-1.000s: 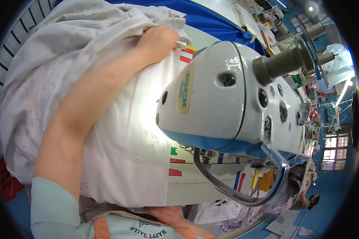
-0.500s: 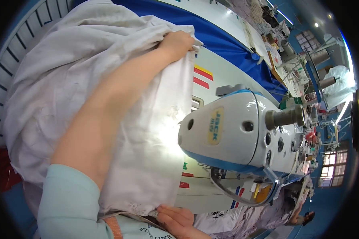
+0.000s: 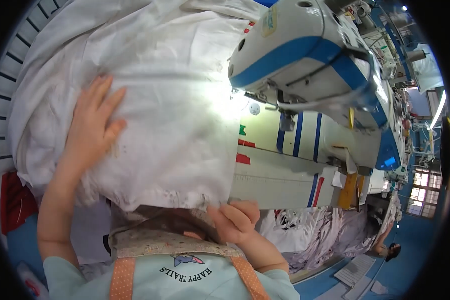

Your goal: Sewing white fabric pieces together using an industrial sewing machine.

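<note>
A large white cloth lies across the bed of a white and blue sewing machine, its right edge passing by the lit needle area. My left hand rests on the cloth at the left, fingers spread and flat, open. At the cloth's near right corner, my right hand has its fingers curled and closed on the edge. Its fingertips are slightly blurred. The machine's head hides part of the cloth's far right edge.
The pale machine table carries red and blue tape strips. A white slatted rail curves along the left, with red material below it. Heaped pale fabric lies at the right, near another person. Thread cones stand far right.
My left hand has let go of the cloth's far edge and come back leftward and nearer, now flat on it. The view has shifted, and the right hand still holds the near corner.
</note>
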Demonstrator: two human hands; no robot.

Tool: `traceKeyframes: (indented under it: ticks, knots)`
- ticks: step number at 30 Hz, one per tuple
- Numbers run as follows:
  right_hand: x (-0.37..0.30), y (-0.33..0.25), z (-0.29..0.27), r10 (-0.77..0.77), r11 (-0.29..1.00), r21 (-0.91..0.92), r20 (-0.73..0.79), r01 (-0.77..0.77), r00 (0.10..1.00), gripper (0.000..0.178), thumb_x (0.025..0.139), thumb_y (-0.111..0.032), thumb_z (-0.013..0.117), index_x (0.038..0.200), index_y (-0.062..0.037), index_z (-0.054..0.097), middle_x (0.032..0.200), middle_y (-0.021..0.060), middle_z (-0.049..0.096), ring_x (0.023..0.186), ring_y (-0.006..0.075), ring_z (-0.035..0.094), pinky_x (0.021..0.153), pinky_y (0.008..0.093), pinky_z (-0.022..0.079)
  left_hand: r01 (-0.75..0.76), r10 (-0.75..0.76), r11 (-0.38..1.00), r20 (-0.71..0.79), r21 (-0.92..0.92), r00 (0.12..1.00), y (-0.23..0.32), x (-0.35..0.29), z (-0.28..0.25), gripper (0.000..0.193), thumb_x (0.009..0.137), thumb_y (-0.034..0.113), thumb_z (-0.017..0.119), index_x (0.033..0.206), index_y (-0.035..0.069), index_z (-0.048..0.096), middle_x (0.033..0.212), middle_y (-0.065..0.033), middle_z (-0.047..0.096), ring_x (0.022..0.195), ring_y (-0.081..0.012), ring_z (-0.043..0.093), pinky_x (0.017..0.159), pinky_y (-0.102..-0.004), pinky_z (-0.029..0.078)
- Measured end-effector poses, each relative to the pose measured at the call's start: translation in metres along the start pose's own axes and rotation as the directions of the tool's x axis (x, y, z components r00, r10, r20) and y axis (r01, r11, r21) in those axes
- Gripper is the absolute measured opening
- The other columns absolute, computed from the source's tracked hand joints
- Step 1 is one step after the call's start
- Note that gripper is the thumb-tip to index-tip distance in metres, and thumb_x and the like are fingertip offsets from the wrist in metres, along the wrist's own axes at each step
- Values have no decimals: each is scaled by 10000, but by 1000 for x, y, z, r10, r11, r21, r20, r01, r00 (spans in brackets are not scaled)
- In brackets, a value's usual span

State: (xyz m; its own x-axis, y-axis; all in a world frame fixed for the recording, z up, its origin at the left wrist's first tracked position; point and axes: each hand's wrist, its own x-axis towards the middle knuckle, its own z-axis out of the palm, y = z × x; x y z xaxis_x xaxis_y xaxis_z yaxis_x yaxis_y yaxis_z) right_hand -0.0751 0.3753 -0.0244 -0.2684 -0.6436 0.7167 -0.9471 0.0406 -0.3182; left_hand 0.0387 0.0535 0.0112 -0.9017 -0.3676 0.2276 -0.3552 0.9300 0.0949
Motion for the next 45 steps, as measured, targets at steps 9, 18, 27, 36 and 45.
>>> traceKeyframes:
  ticks: [9, 18, 27, 36, 45]
  knots:
    - [12, -4, -3, -20, 998, -61, 128, 28, 992, 193, 642, -81, 638, 829, -88, 684, 927, 29, 683, 845, 189, 628, 721, 320, 444, -167, 169, 980, 6, -105, 986, -47, 66, 10, 435, 806, 147, 622, 1229, 69, 554, 1362, -125, 465, 1270, -312, 410, 1060, -376, 342]
    - [28, -2, -10, -45, 999, 37, 224, 38, 973, 174, 614, -92, 606, 779, -61, 650, 890, 51, 677, 831, 215, 640, 731, 344, 512, -194, 217, 812, -23, -550, 976, 66, 107, 16, 227, 804, 145, 617, 1002, 36, 626, 1148, -121, 576, 1025, -312, 564, 896, -429, 439]
    - [27, 4, -18, -29, 997, 76, 219, 12, 975, 197, 585, -96, 603, 772, -57, 646, 864, 54, 675, 807, 218, 643, 709, 342, 515, -120, 25, 948, -310, -294, 951, 103, 165, 82, 159, 704, 90, 649, 862, 88, 628, 992, -47, 560, 1035, -261, 532, 900, -630, 354]
    - [36, 9, -19, -30, 993, 122, 274, -4, 961, 216, 599, -91, 608, 807, -53, 651, 882, 52, 674, 824, 214, 642, 700, 327, 516, -403, 212, 837, -460, -369, 862, 101, 173, 86, 195, 625, 57, 641, 806, 107, 589, 775, -38, 566, 816, -271, 552, 695, -388, 412]
    - [74, 47, -6, -19, 986, 160, 402, -50, 915, 244, 624, -94, 615, 863, -54, 644, 918, 53, 648, 828, 215, 620, 709, 322, 513, -423, 188, 783, -476, -456, 859, 85, 230, 102, 74, 685, 138, 642, 753, 119, 620, 729, -13, 581, 772, -248, 569, 688, -394, 458]
